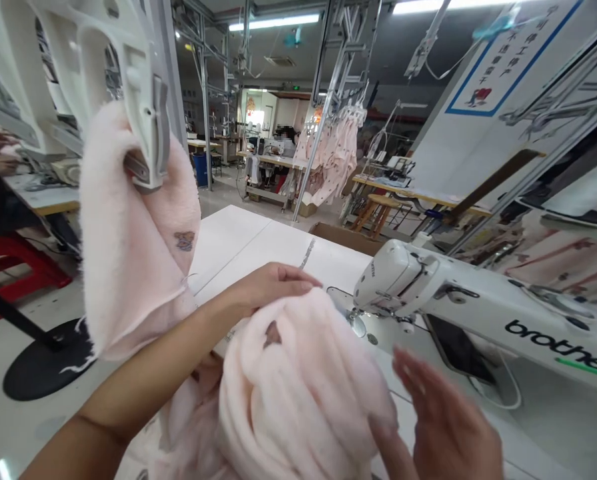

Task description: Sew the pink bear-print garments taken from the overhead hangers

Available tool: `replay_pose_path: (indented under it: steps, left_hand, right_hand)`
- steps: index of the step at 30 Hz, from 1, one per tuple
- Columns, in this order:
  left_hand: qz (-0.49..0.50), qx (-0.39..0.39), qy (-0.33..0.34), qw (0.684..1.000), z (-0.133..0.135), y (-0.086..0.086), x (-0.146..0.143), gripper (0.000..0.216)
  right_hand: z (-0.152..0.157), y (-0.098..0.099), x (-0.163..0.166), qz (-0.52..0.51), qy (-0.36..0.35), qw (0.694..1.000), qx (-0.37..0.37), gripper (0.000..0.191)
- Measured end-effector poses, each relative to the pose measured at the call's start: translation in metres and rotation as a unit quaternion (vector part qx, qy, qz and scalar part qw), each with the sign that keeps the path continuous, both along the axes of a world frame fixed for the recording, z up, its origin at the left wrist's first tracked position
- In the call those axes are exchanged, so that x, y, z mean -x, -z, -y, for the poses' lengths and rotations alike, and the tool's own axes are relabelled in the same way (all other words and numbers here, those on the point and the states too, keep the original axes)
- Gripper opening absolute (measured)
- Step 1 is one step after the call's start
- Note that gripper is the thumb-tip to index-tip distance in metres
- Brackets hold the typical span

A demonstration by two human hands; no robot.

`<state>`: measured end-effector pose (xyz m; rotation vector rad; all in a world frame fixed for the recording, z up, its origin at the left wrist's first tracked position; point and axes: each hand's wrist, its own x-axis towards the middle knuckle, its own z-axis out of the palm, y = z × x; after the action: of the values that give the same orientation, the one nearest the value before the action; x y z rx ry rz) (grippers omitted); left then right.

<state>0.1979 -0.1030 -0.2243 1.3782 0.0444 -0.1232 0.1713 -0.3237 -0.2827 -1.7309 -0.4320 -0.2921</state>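
A bunched heap of pale pink fleece fabric [298, 387] with a small brown printed motif fills the lower middle of the head view, in front of the sewing machine. Across its top lies my left hand [278, 285], fingers stretched out to the right. My right hand [443, 420], slightly blurred, is at the heap's right side with thumb and fingers spread apart; its thumb is against or very near the cloth. The white sewing machine [393, 273] stands just beyond, its needle area close to the fabric's far right edge.
At left, a white hanger clamp [146, 133] grips another pink fleece piece [133, 267]. A dark phone [458, 347] lies under the machine arm. The white table [243, 233] extends behind the fabric. A red stool [23, 273] and a round black base [48, 360] stand at left.
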Motion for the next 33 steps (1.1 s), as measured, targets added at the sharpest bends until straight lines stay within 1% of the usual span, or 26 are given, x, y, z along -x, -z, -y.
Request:
replay_pose_path:
  steps: [1,2,3,4,6,7,8,10,11,12,13,15,16,17,18,19,20,22,23,24,27,29,30,31,32,33]
  left_hand:
    - [0.034,-0.03,0.02,0.999,0.005,-0.011,-0.005,0.021]
    - [0.077,-0.062,0.039,0.994,0.011,-0.021,-0.011,0.018]
    - [0.125,-0.095,0.048,0.986,0.016,-0.031,-0.016,0.016]
    - [0.173,-0.13,0.044,0.975,0.02,-0.04,-0.02,0.015]
    - [0.246,-0.192,-0.011,0.95,0.022,-0.05,-0.022,0.017]
    - [0.266,-0.216,-0.052,0.938,0.019,-0.05,-0.02,0.02]
    - [0.273,-0.234,-0.094,0.928,0.014,-0.047,-0.016,0.024]
    - [0.255,-0.248,-0.162,0.921,-0.002,-0.03,0.0,0.033]
    - [0.227,-0.245,-0.178,0.925,-0.01,-0.018,0.011,0.035]
    - [0.193,-0.237,-0.174,0.936,-0.018,-0.004,0.023,0.038]
    - [0.15,-0.22,-0.139,0.954,-0.025,0.01,0.035,0.041]
    - [0.076,-0.166,-0.004,0.983,-0.035,0.031,0.058,0.047]
    - [0.051,-0.131,0.048,0.989,-0.039,0.037,0.067,0.048]
    - [0.036,-0.098,0.071,0.992,-0.043,0.038,0.074,0.047]
    - [0.032,-0.069,0.05,0.996,-0.046,0.035,0.079,0.045]
    - [0.037,-0.048,-0.01,0.998,-0.05,0.028,0.082,0.044]
    - [0.052,-0.035,-0.087,0.994,-0.054,0.017,0.082,0.043]
    - [0.111,-0.028,-0.227,0.967,-0.063,-0.011,0.078,0.041]
    - [0.145,-0.028,-0.266,0.953,-0.066,-0.025,0.075,0.04]
    - [0.176,-0.03,-0.284,0.942,-0.068,-0.039,0.071,0.038]
    - [0.234,-0.056,-0.265,0.934,-0.064,-0.068,0.056,0.033]
    - [0.249,-0.097,-0.232,0.935,-0.052,-0.076,0.046,0.031]
    - [0.251,-0.118,-0.214,0.936,-0.044,-0.077,0.04,0.031]
    - [0.249,-0.136,-0.198,0.938,-0.036,-0.077,0.036,0.03]
    - [0.244,-0.151,-0.182,0.94,-0.027,-0.076,0.032,0.032]
    - [0.236,-0.16,-0.166,0.944,-0.019,-0.073,0.028,0.034]
  right_hand:
    - [-0.009,-0.014,-0.01,0.021,-0.008,0.999,0.039,0.06]
    - [-0.018,-0.026,-0.021,0.029,-0.04,0.996,0.068,0.067]
    - [-0.027,-0.035,-0.032,0.011,-0.082,0.992,0.093,0.064]
    - [-0.035,-0.042,-0.043,-0.032,-0.128,0.985,0.113,0.051]
    - [-0.049,-0.047,-0.06,-0.098,-0.156,0.981,0.057,0.027]
    - [-0.054,-0.047,-0.065,-0.113,-0.142,0.983,0.003,0.021]
    - [-0.058,-0.047,-0.069,-0.111,-0.112,0.986,-0.057,0.018]
    - [-0.062,-0.049,-0.073,-0.083,-0.053,0.984,-0.15,0.018]
    - [-0.062,-0.051,-0.075,-0.064,-0.035,0.982,-0.174,0.018]
    - [-0.063,-0.054,-0.077,-0.046,-0.024,0.981,-0.188,0.018]
    - [-0.065,-0.059,-0.08,-0.031,-0.019,0.98,-0.198,0.019]
    - [-0.068,-0.071,-0.087,-0.007,-0.022,0.976,-0.218,0.02]
    - [-0.07,-0.077,-0.09,0.004,-0.024,0.974,-0.226,0.02]
    - [-0.072,-0.084,-0.093,0.016,-0.026,0.972,-0.232,0.021]
    - [-0.073,-0.091,-0.095,0.028,-0.027,0.972,-0.233,0.021]
    - [-0.073,-0.098,-0.095,0.04,-0.03,0.972,-0.23,0.021]
    - [-0.073,-0.104,-0.095,0.05,-0.031,0.973,-0.222,0.022]
    - [-0.067,-0.113,-0.092,0.053,-0.03,0.979,-0.196,0.024]
    - [-0.062,-0.116,-0.09,0.052,-0.022,0.983,-0.175,0.026]
    - [-0.056,-0.119,-0.089,0.049,-0.011,0.988,-0.144,0.028]
    - [-0.039,-0.12,-0.082,0.069,0.037,0.997,0.003,0.037]
    - [-0.031,-0.116,-0.072,0.157,0.099,0.98,0.077,0.048]
    - [-0.029,-0.112,-0.064,0.217,0.132,0.964,0.08,0.051]
    - [-0.029,-0.107,-0.056,0.267,0.149,0.95,0.069,0.049]
    - [-0.031,-0.102,-0.047,0.29,0.128,0.947,0.059,0.04]
    - [-0.035,-0.095,-0.039,0.279,0.069,0.956,0.053,0.029]
